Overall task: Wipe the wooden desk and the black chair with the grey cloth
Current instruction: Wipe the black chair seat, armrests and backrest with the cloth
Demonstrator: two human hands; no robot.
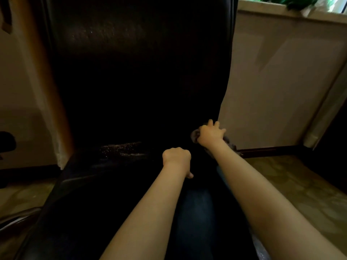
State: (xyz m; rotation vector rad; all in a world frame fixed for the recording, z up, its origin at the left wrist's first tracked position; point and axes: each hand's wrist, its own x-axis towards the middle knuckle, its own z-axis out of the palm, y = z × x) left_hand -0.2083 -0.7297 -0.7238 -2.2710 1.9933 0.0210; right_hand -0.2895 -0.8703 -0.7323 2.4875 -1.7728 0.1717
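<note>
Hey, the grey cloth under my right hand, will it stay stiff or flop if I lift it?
Probably floppy: the grey cloth bunches beside the right hand and trails in folds. Likely light, as it drapes thinly. It may slide easily on the glossy black chair.

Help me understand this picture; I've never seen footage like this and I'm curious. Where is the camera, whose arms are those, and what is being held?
There is no machine here. A person wears one wide-angle camera on the head, looking forward and down, so the two bare arms are their own. The big dark shape is a black chair, seen close from the front. The right hand presses a grey cloth with spread fingers against the lower right edge of the chair's back. The left hand is curled into a fist over the seat; nothing shows in it. The light is dim, so finer detail is lost.
</note>
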